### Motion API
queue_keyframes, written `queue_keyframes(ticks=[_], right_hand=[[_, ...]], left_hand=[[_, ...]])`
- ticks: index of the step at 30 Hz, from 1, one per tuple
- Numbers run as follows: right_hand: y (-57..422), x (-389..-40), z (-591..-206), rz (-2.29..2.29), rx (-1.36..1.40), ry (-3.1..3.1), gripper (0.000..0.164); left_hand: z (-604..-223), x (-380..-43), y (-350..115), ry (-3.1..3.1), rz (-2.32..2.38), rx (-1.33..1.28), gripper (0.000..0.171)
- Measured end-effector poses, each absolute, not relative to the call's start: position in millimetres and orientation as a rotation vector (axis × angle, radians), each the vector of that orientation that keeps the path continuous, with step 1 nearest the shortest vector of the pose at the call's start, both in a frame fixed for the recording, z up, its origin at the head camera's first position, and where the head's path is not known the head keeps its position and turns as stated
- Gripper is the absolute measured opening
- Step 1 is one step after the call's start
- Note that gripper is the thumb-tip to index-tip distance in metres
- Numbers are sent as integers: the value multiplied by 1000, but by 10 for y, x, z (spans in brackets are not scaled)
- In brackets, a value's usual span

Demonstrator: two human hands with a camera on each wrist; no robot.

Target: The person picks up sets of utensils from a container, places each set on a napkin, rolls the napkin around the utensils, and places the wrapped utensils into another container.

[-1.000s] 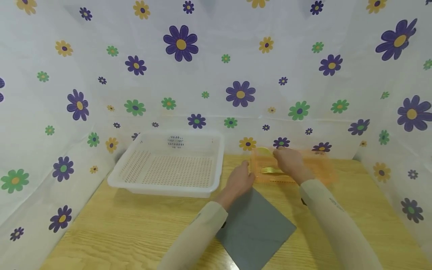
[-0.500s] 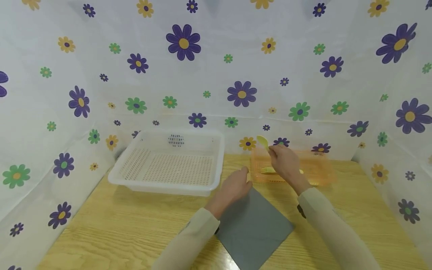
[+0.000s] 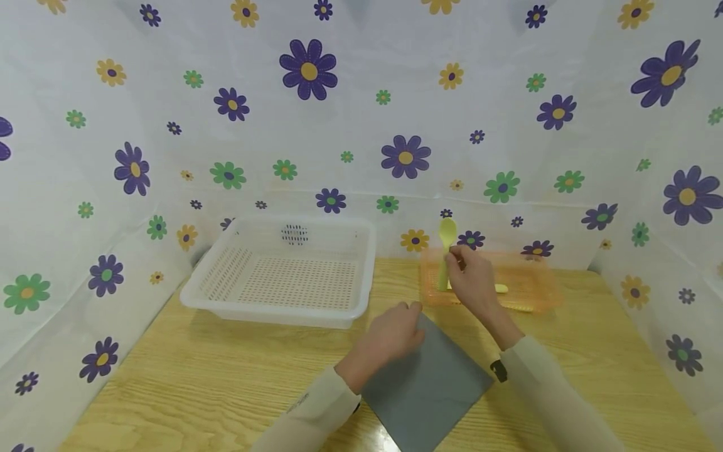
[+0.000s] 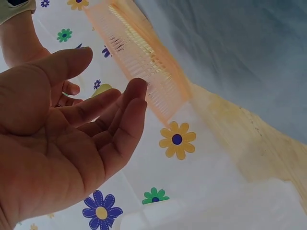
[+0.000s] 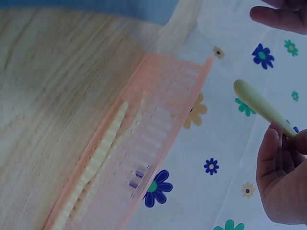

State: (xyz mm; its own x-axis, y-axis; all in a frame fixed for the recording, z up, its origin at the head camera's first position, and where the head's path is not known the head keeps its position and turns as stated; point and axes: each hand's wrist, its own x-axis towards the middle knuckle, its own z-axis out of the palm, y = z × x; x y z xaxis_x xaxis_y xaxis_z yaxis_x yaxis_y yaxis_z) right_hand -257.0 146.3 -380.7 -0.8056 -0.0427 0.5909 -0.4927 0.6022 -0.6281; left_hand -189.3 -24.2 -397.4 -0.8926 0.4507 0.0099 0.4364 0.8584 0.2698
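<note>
My right hand (image 3: pixel 473 282) pinches a yellow-green spoon (image 3: pixel 447 232) over the orange basket. The spoon stands nearly upright in the head view, its bowl at the top. Its handle (image 5: pixel 261 106) sticks out from the fingers in the right wrist view. My left hand (image 3: pixel 390 336) hovers over the upper corner of a grey cloth (image 3: pixel 432 383). In the left wrist view, the left fingers (image 4: pixel 127 129) are loosely bent and nothing lies between them. Inside the orange basket (image 5: pixel 160 62) are long yellow utensils (image 5: pixel 103 148); their full shapes are partly hidden.
A large white perforated basket (image 3: pixel 282 317) stands on the wooden table (image 3: pixel 226 376), left of the hands. A flower-patterned sheet (image 3: pixel 350 75) hangs behind and on both sides of the table, close behind the baskets.
My right hand has lifted the spoon out of the orange basket and turned it upright. My left hand has drawn back from the basket's left edge, toward the cloth.
</note>
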Motion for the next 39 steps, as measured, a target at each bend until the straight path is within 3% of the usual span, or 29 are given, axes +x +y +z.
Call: queue_keyframes(ticks=[12,29,39], right_hand=[[1255,-2087,-3588,1545,529,-2378,12],[1046,-2189,-4094,1487,630,-2801,18],[964,-2145,-4364,1499,619,-3036,21]], left_hand=[[-4031,-1768,-341,3020,303,714,33],[-4080,-1635,-581,2985,30,716,39],[-4161,-1540,-549,2951,-154,749,54]])
